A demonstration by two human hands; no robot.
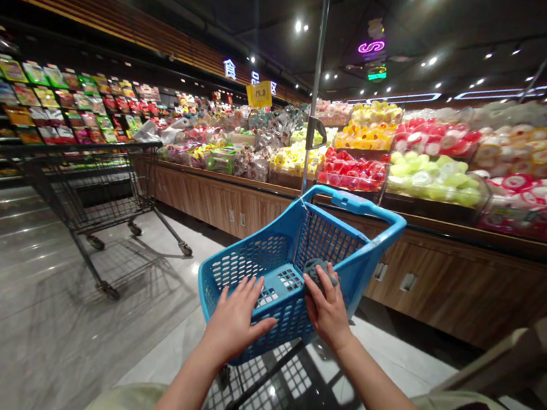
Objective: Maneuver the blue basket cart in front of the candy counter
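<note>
In the head view, your left grip (235, 321) lies spread, with its fingers resting on the near rim of a blue plastic shopping basket (250, 262). Your right grip (327, 310) is pressed together, pinching a dark grey soft item (318, 271) just inside the basket's right wall. Open room lies above the basket, before the wooden display surface (445, 281), and a black wire shopping cart (87, 201) stands well apart on the left.

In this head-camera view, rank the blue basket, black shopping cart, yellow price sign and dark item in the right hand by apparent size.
1. Blue basket and black shopping cart: too alike to rank; basket nearer.
2. Dark item in the right hand.
3. Yellow price sign.
</note>
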